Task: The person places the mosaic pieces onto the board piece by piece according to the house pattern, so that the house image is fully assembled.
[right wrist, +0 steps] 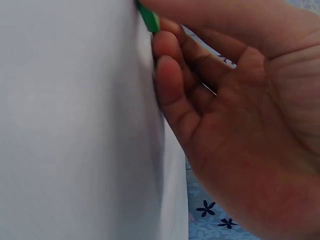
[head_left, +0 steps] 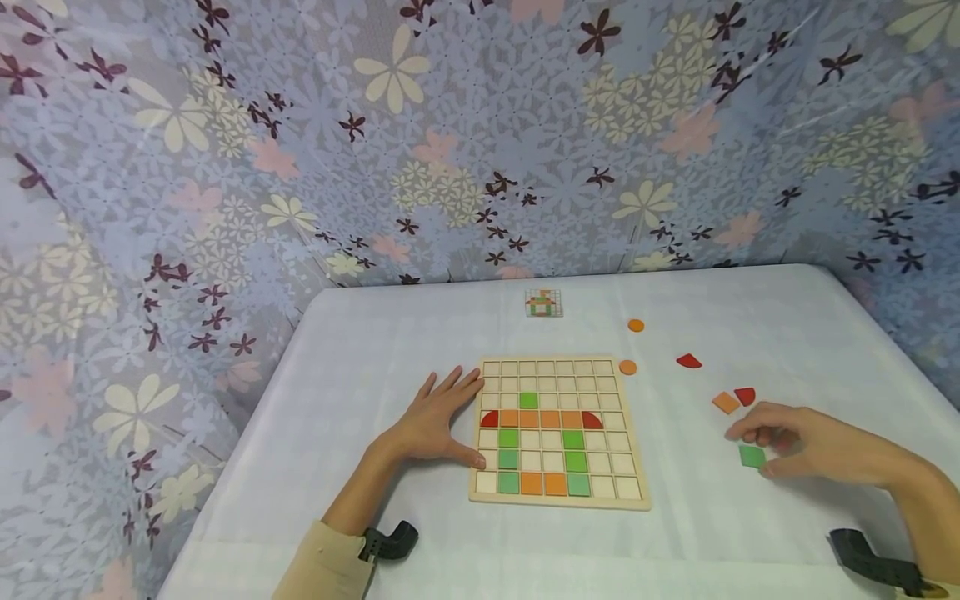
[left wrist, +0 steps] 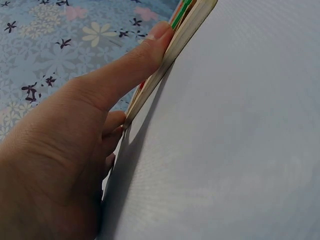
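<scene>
1. Floral fabric [head_left: 480, 142] hung behind a table covered in white cloth [head_left: 375, 333].
2. On that cloth lay a wooden grid board [head_left: 551, 459], its bottom row toward the person.
3. Four orange squares [head_left: 539, 419] filled a row of it between two red quarter-rounds [head_left: 592, 420]; one green tile [head_left: 528, 401] sat above, two green columns [head_left: 574, 450] ran below, and two more orange squares [head_left: 543, 483] lay between their feet.
4. The left hand [head_left: 429, 423] was spread at the board's left side, its thumb on the rim.
5. The right hand [head_left: 817, 446] had bent fingers around a loose green square [head_left: 752, 456], which lay right of the board, just beside the thumb tip; whether it was pinched, I could not tell.
6. Near that hand lay a loose orange square [head_left: 726, 402] and a red piece [head_left: 745, 396], with another red piece [head_left: 689, 361] farther off.
7. One orange disc [head_left: 627, 367] lay just beside the board's upper right corner; a second [head_left: 636, 325] lay beyond it.
8. Behind the board rested a small patterned card [head_left: 543, 303].
</scene>
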`<state>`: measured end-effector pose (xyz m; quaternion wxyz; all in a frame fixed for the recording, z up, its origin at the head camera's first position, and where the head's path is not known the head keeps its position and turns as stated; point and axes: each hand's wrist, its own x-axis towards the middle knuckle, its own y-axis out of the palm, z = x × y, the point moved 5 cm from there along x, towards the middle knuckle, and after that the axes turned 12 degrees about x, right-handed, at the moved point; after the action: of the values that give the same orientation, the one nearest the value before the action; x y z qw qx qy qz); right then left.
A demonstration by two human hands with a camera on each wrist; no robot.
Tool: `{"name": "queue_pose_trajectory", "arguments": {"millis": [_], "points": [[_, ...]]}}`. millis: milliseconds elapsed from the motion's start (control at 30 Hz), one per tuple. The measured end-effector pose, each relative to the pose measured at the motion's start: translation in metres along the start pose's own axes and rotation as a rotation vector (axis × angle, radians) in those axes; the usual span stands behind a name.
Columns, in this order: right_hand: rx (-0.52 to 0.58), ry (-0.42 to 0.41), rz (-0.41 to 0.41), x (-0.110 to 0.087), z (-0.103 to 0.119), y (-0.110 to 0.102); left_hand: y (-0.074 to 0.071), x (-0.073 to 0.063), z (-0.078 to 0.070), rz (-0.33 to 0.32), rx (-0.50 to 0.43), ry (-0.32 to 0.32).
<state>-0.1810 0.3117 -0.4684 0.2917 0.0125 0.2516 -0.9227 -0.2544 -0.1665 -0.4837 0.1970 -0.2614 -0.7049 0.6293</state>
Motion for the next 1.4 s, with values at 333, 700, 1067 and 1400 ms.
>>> {"name": "queue_pose_trajectory", "arguments": {"millis": [333, 700, 1067, 1400], "points": [[0.0, -0.109, -0.029, 0.002, 0.007, 0.0, 0.0, 0.001, 0.001, -0.001, 0.015, 0.0], [-0.011, 0.056, -0.074, 0.015, 0.011, 0.007, -0.002, -0.002, 0.001, 0.007, -0.004, -0.002], [-0.11, 0.069, -0.073, 0.034, 0.022, 0.01, -0.003, -0.002, 0.0, -0.009, -0.021, 0.007], [-0.121, 0.02, -0.128, 0.051, 0.031, 0.01, -0.001, 0.0, 0.0, 0.005, -0.006, -0.001]]}}
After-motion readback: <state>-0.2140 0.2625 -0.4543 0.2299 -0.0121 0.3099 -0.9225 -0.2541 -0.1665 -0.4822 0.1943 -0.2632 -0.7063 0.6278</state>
